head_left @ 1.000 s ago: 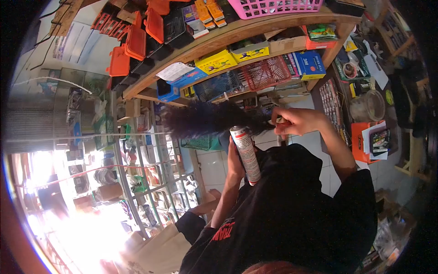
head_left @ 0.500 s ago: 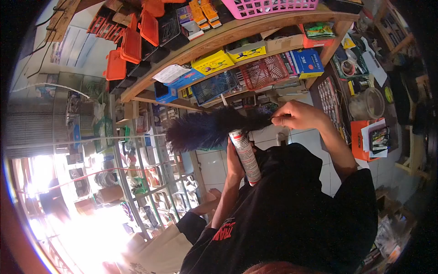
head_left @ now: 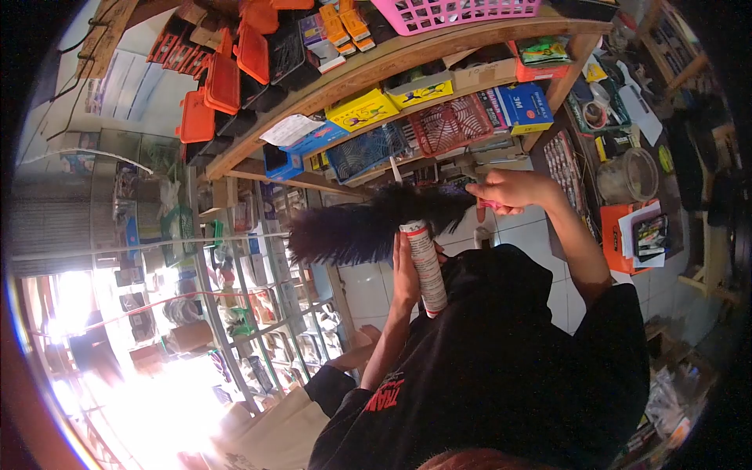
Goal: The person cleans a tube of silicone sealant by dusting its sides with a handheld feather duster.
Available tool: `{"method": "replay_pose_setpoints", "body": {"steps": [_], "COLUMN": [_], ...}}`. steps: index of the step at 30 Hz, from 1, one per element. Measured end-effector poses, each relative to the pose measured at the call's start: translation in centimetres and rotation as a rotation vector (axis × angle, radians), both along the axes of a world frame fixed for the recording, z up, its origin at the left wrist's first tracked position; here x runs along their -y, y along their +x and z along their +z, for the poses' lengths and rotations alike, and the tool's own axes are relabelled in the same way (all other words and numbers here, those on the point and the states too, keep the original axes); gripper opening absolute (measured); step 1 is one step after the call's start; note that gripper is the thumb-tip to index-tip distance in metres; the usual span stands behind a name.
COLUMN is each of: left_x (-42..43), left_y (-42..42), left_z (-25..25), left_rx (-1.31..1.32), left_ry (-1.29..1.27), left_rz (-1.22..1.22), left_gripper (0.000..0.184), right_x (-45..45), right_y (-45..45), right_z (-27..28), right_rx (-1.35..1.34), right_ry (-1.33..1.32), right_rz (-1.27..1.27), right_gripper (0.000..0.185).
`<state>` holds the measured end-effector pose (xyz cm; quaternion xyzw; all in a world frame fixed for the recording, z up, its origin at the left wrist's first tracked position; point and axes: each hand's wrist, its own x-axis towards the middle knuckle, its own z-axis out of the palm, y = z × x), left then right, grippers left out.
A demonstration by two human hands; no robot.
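Note:
My left hand (head_left: pixel 404 274) is closed around a white sealant cartridge (head_left: pixel 425 270) covered in small print, held upright close to my chest. Its pale nozzle (head_left: pixel 395 169) sticks up beyond the feathers. A dark feather duster (head_left: pixel 345 229) lies across the top of the cartridge, touching it. At the duster's right end, my right hand (head_left: pixel 513 192) is closed on its handle, where a bit of pink shows by the fingers.
Ahead runs a wooden shelf (head_left: pixel 376 66) with orange bins (head_left: pixel 223 82), a pink basket (head_left: pixel 454 14), a red basket (head_left: pixel 453 125) and a blue 3M box (head_left: pixel 523 108). Glass shelving stands at left. Another person's arm (head_left: pixel 352 352) is at lower left. An orange box (head_left: pixel 619 235) sits at right.
My right hand has turned and its fingers have curled in, showing pink at the handle. The duster has swung slightly, its feathers spreading lower. The cartridge stays nearly in place.

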<state>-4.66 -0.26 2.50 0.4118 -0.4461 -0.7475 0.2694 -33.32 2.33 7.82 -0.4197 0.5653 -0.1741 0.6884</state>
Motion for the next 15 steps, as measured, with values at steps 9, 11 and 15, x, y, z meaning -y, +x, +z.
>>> {"method": "replay_pose_setpoints", "body": {"steps": [9, 11, 15], "left_x": [-0.8, -0.5, 0.3], "left_y": [0.3, 0.2, 1.3], "left_z": [-2.4, -2.3, -2.6], "left_rx": [0.156, 0.035, -0.184], "left_ry": [-0.162, 0.061, 0.213], "left_rz": [-0.158, -0.100, 0.026], "left_gripper": [0.055, 0.060, 0.059], "right_x": [1.8, 1.4, 0.6], "right_y": [2.5, 3.3, 2.4], "right_z": [-0.3, 0.1, -1.5], "right_rx": [0.058, -0.078, -0.141], "right_ry": [-0.187, -0.387, -0.408], "right_rz": [0.046, 0.035, -0.015], "right_gripper": [0.057, 0.054, 0.049]}}
